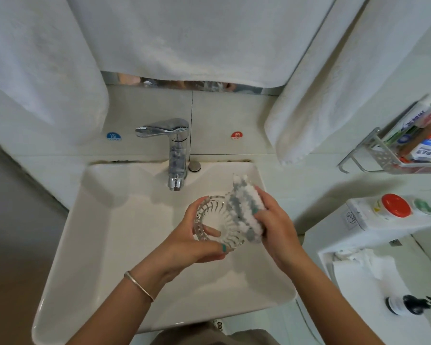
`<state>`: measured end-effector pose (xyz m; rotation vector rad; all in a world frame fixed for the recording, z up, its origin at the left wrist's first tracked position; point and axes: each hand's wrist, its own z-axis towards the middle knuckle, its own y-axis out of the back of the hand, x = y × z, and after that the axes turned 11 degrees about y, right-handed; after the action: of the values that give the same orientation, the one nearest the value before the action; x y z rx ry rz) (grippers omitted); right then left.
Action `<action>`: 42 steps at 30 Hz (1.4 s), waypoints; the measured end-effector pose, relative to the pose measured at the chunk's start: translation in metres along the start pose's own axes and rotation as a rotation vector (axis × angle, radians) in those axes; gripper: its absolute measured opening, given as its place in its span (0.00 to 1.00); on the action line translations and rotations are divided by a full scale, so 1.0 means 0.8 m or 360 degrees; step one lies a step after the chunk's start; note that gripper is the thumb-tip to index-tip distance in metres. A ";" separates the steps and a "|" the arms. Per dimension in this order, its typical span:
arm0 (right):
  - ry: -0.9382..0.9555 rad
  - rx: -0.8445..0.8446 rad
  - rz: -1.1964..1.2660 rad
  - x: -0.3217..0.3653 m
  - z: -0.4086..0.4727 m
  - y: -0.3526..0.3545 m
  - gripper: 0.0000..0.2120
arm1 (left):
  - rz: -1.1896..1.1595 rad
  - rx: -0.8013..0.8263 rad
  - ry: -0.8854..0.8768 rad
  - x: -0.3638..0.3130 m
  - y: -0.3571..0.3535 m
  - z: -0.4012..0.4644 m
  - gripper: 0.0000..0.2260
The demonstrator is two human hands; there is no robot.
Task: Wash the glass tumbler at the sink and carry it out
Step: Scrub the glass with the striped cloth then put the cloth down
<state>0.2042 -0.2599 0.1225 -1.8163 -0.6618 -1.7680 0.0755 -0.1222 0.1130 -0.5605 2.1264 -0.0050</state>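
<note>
White towels (184,41) hang above a white sink (105,245) with a chrome tap (176,155); no water visible running. Over the basin, her left hand (192,247) grips a ribbed glass tumbler (215,222), tilted, thumb on its rim. Her right hand (274,225) clasps a grey-and-white cloth (244,210), pressing it against the tumbler's side. Toiletries fill a wall rack (373,155) at right.

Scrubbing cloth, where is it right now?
Head view, right of centre: the white-and-grey scrubbing cloth is gripped in the right hand, pressed against the glass tumbler's rim over the sink.
</note>
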 end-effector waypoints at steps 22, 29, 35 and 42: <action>-0.0480 -0.0081 -0.0225 -0.112 0.010 -0.002 0.21 | -0.0222 -0.0050 0.0299 0.076 0.039 0.071 0.38; -0.0599 -0.0160 -0.0354 -0.144 0.018 0.000 0.17 | -0.0080 -0.0153 0.0263 0.110 0.052 0.104 0.34; -0.0601 -0.0264 -0.0340 -0.155 0.033 -0.003 0.15 | -0.0161 -0.0112 0.0218 0.116 0.057 0.130 0.34; -0.0589 -0.0315 -0.0386 -0.167 0.037 -0.002 0.14 | 0.0149 -0.0160 0.0237 0.116 0.062 0.149 0.38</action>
<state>0.2209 -0.2379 -0.0114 -2.3152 -0.9096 -1.7091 0.1045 -0.0902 -0.0398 -0.5330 2.3062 0.1165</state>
